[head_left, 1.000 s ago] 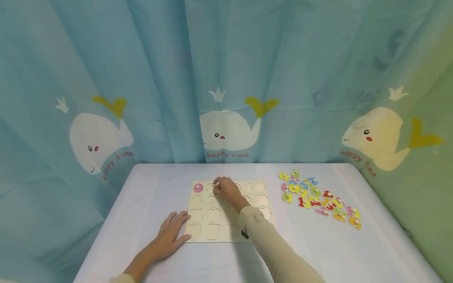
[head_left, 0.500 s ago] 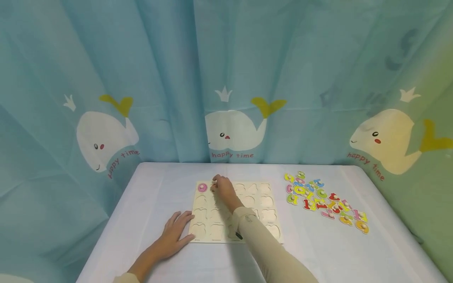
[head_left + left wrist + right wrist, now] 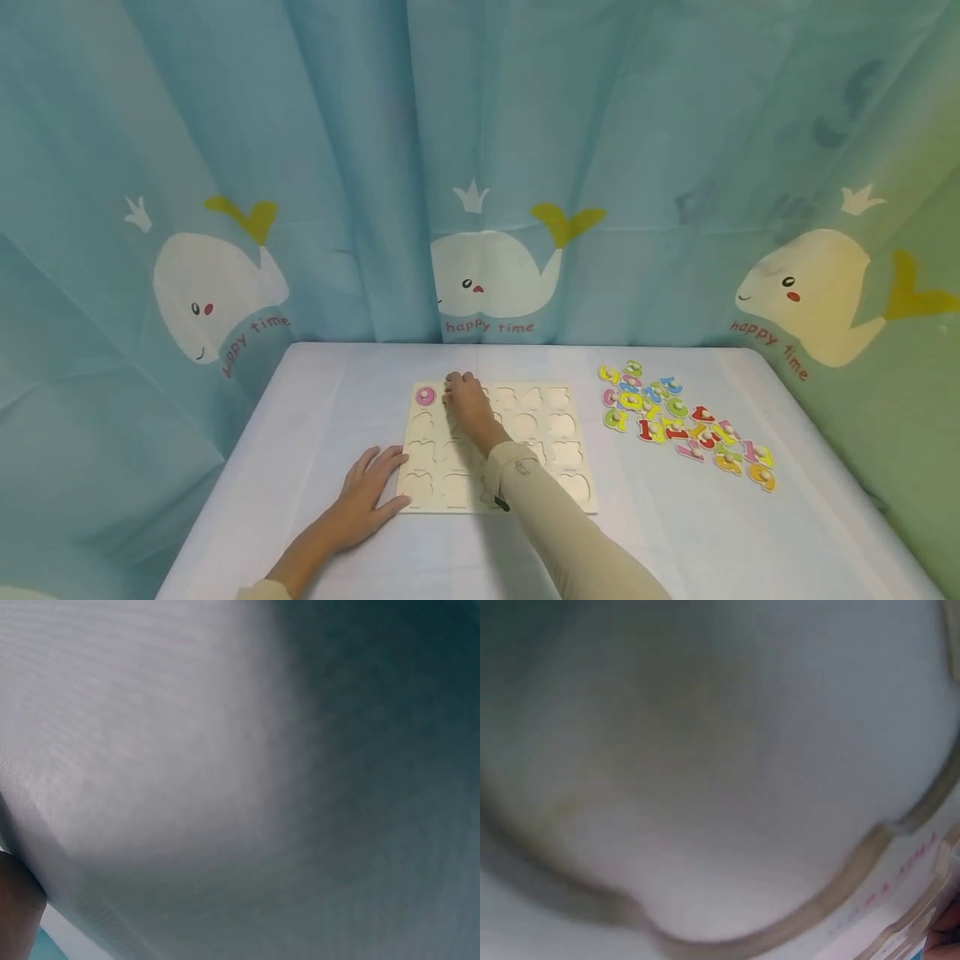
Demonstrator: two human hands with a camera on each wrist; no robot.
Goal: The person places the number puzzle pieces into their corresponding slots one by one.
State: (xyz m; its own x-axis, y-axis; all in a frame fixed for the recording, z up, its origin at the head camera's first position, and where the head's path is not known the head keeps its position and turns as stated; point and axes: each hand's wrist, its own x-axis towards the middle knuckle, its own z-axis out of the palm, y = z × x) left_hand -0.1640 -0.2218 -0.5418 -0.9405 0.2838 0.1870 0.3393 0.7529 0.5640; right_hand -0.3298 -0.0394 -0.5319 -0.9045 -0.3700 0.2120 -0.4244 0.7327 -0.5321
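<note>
Resting flat on the table (image 3: 300, 417), the left hand (image 3: 365, 489) lies with straight, spread fingers, its fingertips touching the near left corner of the board (image 3: 570, 483); it holds nothing. The board sits in the middle of the table, pale wood with rows of cut-out recesses. At its far left corner a pink piece (image 3: 425, 395) is seated in its recess. Just right of that piece, the right hand (image 3: 467, 400) reaches over the far row, fingers bent down onto the board; whether they pinch a piece beneath them cannot be told, since the hand hides the spot. Its beige sleeve (image 3: 555, 533) crosses the near half of the board. Well apart to the right, a loose pile of pieces (image 3: 678, 421) in yellow, green, red, pink and blue lies on the table. Both wrist views are blurred; the right one shows only a close recess edge (image 3: 840, 889).
</note>
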